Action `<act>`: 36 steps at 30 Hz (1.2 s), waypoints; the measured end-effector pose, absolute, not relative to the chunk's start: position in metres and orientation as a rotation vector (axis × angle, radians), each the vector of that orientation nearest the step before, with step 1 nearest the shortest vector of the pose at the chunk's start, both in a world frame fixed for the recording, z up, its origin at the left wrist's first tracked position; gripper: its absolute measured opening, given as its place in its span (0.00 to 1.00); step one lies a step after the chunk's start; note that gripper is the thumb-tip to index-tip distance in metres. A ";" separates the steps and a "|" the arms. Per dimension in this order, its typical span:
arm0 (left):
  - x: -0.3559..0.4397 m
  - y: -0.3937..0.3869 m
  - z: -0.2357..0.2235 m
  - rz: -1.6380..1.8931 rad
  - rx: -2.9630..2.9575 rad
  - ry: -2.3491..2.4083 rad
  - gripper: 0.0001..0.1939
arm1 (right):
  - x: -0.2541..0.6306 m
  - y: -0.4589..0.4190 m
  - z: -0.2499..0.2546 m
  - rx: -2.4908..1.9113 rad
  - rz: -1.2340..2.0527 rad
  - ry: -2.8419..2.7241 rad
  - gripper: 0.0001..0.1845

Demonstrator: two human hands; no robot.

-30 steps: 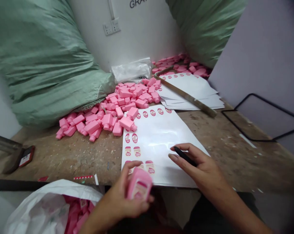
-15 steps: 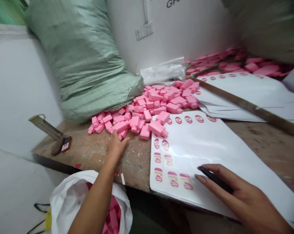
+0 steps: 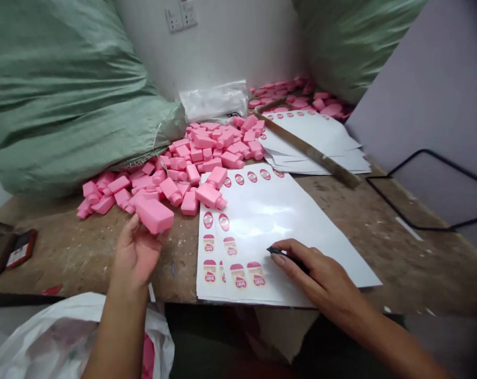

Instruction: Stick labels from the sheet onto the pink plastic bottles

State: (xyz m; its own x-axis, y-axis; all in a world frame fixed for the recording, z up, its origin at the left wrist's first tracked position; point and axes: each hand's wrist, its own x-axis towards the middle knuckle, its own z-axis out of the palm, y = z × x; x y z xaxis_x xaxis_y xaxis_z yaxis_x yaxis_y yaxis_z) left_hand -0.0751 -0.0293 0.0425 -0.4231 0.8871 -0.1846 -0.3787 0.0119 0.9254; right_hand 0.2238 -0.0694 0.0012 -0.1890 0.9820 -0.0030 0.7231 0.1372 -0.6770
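My left hand is closed on a pink plastic bottle, lifted at the front of the bottle pile, its flat base toward me and no label on the sides I see. My right hand pinches a slim black pen-like tool, its tip just over the upper sheet of stickers. Oval and square pink-and-cream baby labels remain along that sheet's left and far edges. Beneath, another sticker sheet shows at the left.
Loose pink bottles are heaped behind, two resting on the sheets' corner. A white sack with pink pieces hangs below the table's front edge. A metal bar lies across more sheets. A large green sack leans at left; a black wire frame stands right.
My left hand let go of a labelled bottle, reached to the pile and took a plain one. The upper sticker sheet has shifted right over the one below. My right hand still holds the black tool.
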 end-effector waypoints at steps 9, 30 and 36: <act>0.023 -0.075 0.038 1.034 0.398 0.986 0.22 | 0.225 -0.085 -0.002 -1.563 0.263 -2.224 0.12; 0.030 -0.072 0.023 0.963 0.389 0.974 0.18 | 0.216 -0.076 0.001 -1.654 0.319 -2.267 0.09; 0.030 -0.071 0.020 1.020 0.258 0.960 0.19 | 0.220 -0.076 0.002 -1.685 0.543 -2.191 0.12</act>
